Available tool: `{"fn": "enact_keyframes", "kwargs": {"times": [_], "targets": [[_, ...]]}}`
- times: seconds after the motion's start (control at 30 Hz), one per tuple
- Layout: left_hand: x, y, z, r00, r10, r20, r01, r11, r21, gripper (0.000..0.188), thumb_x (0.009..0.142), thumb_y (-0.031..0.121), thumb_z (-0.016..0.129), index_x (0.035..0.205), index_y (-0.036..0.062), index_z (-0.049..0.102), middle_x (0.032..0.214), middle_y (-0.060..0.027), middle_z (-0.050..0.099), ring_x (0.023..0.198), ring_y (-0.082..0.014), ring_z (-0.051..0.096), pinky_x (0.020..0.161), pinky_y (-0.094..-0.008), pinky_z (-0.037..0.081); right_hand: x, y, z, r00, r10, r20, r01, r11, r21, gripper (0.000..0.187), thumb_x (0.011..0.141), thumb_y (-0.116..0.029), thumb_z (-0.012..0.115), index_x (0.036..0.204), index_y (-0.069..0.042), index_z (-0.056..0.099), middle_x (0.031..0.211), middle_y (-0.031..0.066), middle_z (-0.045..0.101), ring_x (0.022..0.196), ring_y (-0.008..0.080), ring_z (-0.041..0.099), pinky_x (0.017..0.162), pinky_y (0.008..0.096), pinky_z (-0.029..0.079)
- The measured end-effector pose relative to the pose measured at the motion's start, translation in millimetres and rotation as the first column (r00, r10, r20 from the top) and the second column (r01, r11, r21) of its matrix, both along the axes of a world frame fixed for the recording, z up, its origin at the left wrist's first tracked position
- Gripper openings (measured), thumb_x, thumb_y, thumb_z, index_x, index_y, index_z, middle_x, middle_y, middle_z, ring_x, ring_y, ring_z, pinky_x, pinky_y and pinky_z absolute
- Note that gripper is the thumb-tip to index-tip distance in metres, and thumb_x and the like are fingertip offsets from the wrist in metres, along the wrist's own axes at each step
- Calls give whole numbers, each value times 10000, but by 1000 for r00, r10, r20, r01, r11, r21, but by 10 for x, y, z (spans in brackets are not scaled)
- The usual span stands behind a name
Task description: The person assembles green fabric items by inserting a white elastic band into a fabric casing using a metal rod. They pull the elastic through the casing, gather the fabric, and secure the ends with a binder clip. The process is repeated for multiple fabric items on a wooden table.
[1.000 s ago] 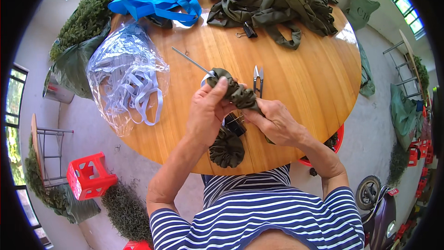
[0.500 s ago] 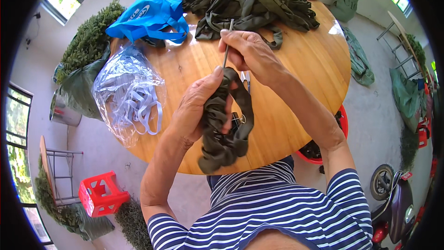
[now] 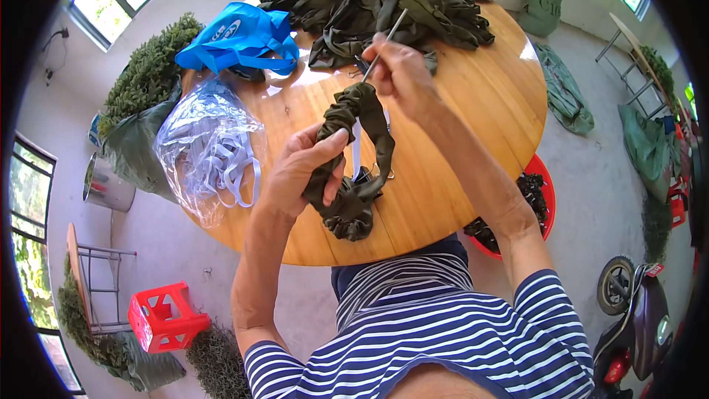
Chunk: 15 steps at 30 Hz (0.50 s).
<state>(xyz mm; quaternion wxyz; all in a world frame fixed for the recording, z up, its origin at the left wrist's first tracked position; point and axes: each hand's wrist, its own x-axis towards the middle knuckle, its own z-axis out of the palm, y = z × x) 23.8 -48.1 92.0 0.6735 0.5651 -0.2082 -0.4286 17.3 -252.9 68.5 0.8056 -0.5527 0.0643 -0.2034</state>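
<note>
My left hand (image 3: 306, 166) grips a gathered dark olive fabric loop (image 3: 380, 148), its left side bunched in tight ruffles and its right side smoother. Between the fingers of my right hand (image 3: 402, 74) is a thin metal rod (image 3: 397, 24), slanting up to the right, its lower end at the top of the loop. A strip of white elastic (image 3: 357, 144) shows inside the loop. Small dark items, partly hidden by the cloth, lie on the table behind it. Beyond my hands rests a heap of dark olive fabric strips (image 3: 369, 0).
On the round wooden table (image 3: 458, 155) sit a blue bag (image 3: 240, 38) and a clear plastic bag (image 3: 207, 133) of white elastic bands. A red basin (image 3: 548, 185) with dark pieces stands below its right edge. A red stool (image 3: 166, 318) is at lower left, a motorbike (image 3: 635, 318) at lower right.
My right hand has moved up and right with the rod, which now tilts more. The fabric loop has shifted slightly left and up, and white elastic has come into sight within it.
</note>
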Motion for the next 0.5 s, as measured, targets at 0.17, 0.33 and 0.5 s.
{"fn": "enact_keyframes", "kwargs": {"times": [0.17,0.33,0.5], "targets": [[16,-15,-70,992,51,118,-59,996,63,220,829,222,581,805,5,551,617,-91,606,425,-127,539,406,-214,426,-56,130,2,999,-30,-45,27,996,-83,348,885,-344,459,736,-48,566,558,-18,462,404,68,380,369,201,305],[-173,127,-124,984,-38,174,23,996,88,227,825,202,557,849,-23,579,684,-136,643,601,-148,607,577,-220,463,113,-155,162,956,-290,43,294,947,-132,307,876,-316,474,722,-61,550,544,-33,426,400,68,380,353,220,302],[-326,274,-204,992,73,102,-73,997,-2,209,791,179,587,843,-23,603,718,-70,631,622,-108,583,575,-215,442,35,-332,273,965,-261,-6,261,964,-47,341,878,-311,465,699,-36,557,525,-8,424,378,77,364,329,211,298]]}}
